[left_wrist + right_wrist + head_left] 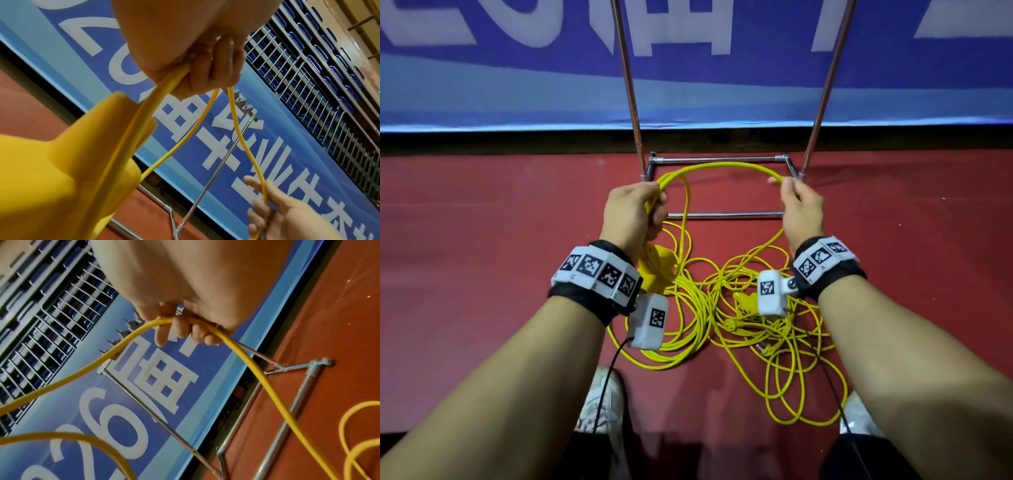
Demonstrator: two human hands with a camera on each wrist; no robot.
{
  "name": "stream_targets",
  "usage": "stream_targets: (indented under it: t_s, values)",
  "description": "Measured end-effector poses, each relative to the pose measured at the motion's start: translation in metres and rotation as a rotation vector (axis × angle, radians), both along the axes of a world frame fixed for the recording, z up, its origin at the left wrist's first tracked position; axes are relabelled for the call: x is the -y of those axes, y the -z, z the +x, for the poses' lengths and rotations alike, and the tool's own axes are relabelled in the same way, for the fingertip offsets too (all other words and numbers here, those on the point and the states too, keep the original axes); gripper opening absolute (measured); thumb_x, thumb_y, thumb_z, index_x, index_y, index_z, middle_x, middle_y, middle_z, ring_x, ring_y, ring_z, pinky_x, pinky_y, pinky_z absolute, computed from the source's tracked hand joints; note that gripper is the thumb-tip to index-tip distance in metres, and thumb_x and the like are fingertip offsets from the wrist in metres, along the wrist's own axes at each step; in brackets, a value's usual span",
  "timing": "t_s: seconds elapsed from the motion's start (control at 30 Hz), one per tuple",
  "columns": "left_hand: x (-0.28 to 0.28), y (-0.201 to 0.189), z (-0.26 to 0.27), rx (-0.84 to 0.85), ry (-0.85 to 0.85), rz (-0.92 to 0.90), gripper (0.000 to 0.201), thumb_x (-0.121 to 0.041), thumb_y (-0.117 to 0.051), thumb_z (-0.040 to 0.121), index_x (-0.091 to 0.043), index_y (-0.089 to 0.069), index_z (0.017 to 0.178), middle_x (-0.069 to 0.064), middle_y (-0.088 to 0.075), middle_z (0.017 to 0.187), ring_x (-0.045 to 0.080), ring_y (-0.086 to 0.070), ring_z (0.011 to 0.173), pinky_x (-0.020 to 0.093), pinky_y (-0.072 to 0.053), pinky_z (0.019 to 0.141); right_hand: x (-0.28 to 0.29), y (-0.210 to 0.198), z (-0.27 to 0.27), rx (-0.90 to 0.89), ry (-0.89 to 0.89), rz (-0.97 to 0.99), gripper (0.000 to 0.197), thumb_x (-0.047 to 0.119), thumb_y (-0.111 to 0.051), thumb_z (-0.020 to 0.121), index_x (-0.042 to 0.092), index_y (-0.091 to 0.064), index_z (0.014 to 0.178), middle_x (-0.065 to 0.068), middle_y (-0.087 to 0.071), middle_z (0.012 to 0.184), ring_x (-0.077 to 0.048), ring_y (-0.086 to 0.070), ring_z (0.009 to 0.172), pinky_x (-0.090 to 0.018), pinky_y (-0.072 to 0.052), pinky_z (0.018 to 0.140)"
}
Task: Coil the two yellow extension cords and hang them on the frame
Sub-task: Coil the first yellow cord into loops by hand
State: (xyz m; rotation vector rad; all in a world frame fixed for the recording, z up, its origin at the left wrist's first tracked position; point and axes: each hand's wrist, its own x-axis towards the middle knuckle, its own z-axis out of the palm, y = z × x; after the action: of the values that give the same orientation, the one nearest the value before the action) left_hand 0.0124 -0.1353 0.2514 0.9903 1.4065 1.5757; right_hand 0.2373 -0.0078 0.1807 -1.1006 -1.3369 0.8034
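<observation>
Two yellow extension cords [726, 301] lie tangled on the red floor in front of a chrome frame [717, 159]. My left hand [640, 212] grips a few strands of one cord, and its yellow socket block [655, 267] hangs below the wrist, seen close up in the left wrist view as the block [61, 170]. An arc of cord [722, 167] runs from that hand to my right hand [796, 202], whose fingers [180, 327] curl round the cord [232, 344]. From there the cord drops to the pile. The frame's row of hooks [244, 104] shows at the top of its uprights.
A blue banner [722, 68] stands behind the frame, with railings and blue seats [308, 65] above it. A second yellow plug [744, 301] lies in the pile. My white shoes [602, 404] stand at the near edge of the cords.
</observation>
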Motion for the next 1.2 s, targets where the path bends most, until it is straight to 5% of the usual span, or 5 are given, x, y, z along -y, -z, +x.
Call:
stream_targets:
  t_s: [0.27, 0.67, 0.93, 1.03, 1.2]
  values:
    - [0.003, -0.001, 0.008, -0.031, 0.117, -0.085, 0.033, -0.014, -0.039, 0.104, -0.005, -0.058, 0.078, 0.007, -0.059, 0.048, 0.018, -0.050, 0.035, 0.020, -0.035, 0.040, 0.002, -0.005, -0.004, 0.082, -0.096, 0.076, 0.023, 0.025, -0.061, 0.090, 0.010, -0.078, 0.087, -0.011, -0.073, 0.080, -0.008, -0.060, 0.081, -0.028, -0.047, 0.079]
    - [0.001, 0.011, 0.022, 0.006, 0.215, -0.040, 0.036, -0.017, -0.033, 0.109, -0.010, -0.046, 0.077, -0.007, -0.027, 0.047, 0.006, -0.018, 0.038, 0.014, -0.015, 0.040, 0.010, -0.013, -0.023, 0.142, -0.348, 0.090, 0.026, 0.024, -0.058, 0.097, 0.005, -0.074, 0.090, 0.017, -0.066, 0.072, 0.006, -0.057, 0.069, -0.015, -0.042, 0.071]
    - [-0.001, -0.010, 0.018, 0.003, 0.142, 0.153, 0.035, -0.021, -0.033, 0.110, -0.012, -0.046, 0.078, -0.008, -0.035, 0.051, 0.007, -0.025, 0.041, 0.016, -0.023, 0.039, 0.031, 0.077, -0.004, 0.472, -0.457, -0.304, 0.053, 0.062, -0.043, 0.097, 0.015, -0.064, 0.083, -0.013, -0.071, 0.084, -0.036, -0.065, 0.084, -0.044, -0.050, 0.087]
    - [0.002, -0.005, 0.019, -0.028, 0.094, 0.169, 0.034, -0.021, -0.036, 0.110, -0.014, -0.045, 0.078, -0.003, -0.039, 0.054, 0.010, -0.030, 0.042, 0.017, -0.026, 0.038, 0.031, 0.075, -0.007, 0.257, -0.369, -0.364, 0.065, 0.080, -0.037, 0.083, 0.020, -0.060, 0.075, 0.005, -0.049, 0.052, -0.025, -0.049, 0.055, -0.040, -0.046, 0.063]
    - [-0.002, -0.002, 0.011, -0.124, -0.008, 0.192, 0.027, -0.020, -0.039, 0.109, -0.011, -0.047, 0.085, -0.004, -0.054, 0.053, 0.013, -0.034, 0.040, 0.018, -0.026, 0.040, 0.027, 0.031, -0.010, 0.261, -0.189, -0.221, 0.058, 0.053, -0.028, 0.103, 0.024, -0.076, 0.088, 0.011, -0.033, 0.052, -0.009, -0.030, 0.046, -0.030, -0.025, 0.051]
